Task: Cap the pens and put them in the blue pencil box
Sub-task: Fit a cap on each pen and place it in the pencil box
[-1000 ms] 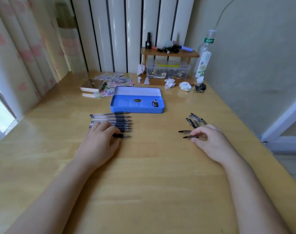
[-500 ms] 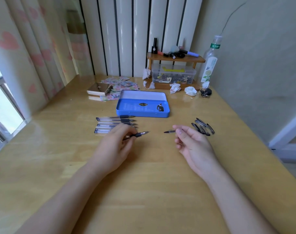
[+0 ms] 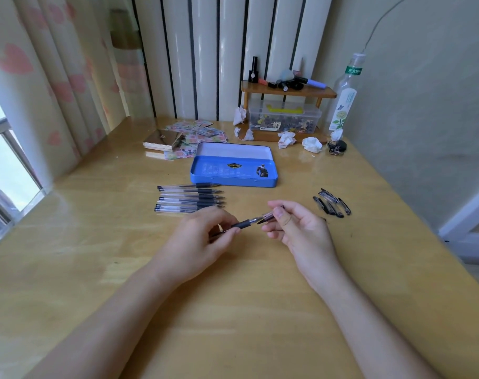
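Left hand (image 3: 202,239): closed around a pen (image 3: 242,224) by its dark grip, tip pointing to the right hand.
Right hand (image 3: 295,228): fingers pinched on a clear cap (image 3: 269,215), held at the pen tip; cap mouth meets the tip, how far on it sits cannot be told.
Pen and cap: both lifted off the worktop (image 3: 233,310), between the two hands.
Loose pens (image 3: 189,199): a row lying flat just beyond the left hand, uncapped tips pointing right.
Loose caps (image 3: 332,205): a small heap beyond and to the outer side of the right hand, apart from it.
Box (image 3: 234,166): blue, open, lying flat beyond both hands, past the row of pens; no pens visible inside.
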